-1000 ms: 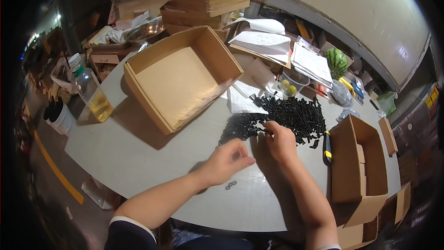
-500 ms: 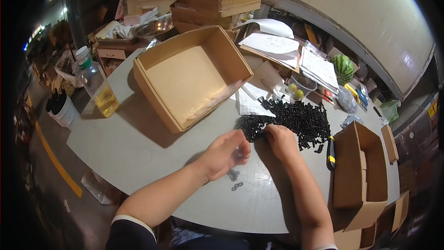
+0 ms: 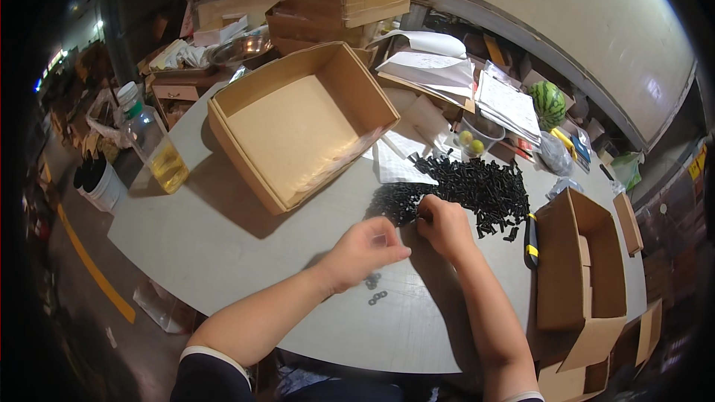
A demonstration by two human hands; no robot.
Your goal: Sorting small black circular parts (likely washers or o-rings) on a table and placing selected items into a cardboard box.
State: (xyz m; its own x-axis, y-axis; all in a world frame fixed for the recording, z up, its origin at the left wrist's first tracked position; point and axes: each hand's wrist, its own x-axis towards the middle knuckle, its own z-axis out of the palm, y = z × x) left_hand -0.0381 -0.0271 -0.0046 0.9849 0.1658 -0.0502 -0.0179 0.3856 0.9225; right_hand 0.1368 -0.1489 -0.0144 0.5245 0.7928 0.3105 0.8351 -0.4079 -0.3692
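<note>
Right now the person's right hand (image 3: 445,225) rests at the near edge of a heap of small black screws (image 3: 471,192) spread on the grey surface (image 3: 223,246), its fingers curled down onto the pile; whether it has pinched one I cannot tell. The left hand (image 3: 365,249) hovers just beside it, slightly above the surface, fingers drawn together with thumb meeting fingertips as if around something tiny, though nothing can be made out in the grip. Just below that hand lie a few small dark washers (image 3: 374,289), some of them touching each other. Farther back stands a wide, shallow open cardboard box (image 3: 302,123), well apart from both hands. To the right of the screws lies a tool with a yellow and black handle (image 3: 530,240), and beyond it a smaller open carton (image 3: 581,260) at the surface's edge. A plastic bottle (image 3: 153,147) holding yellowish liquid stands near the far left edge. Loose papers (image 3: 398,160) lie between the big box and the screws.
</note>
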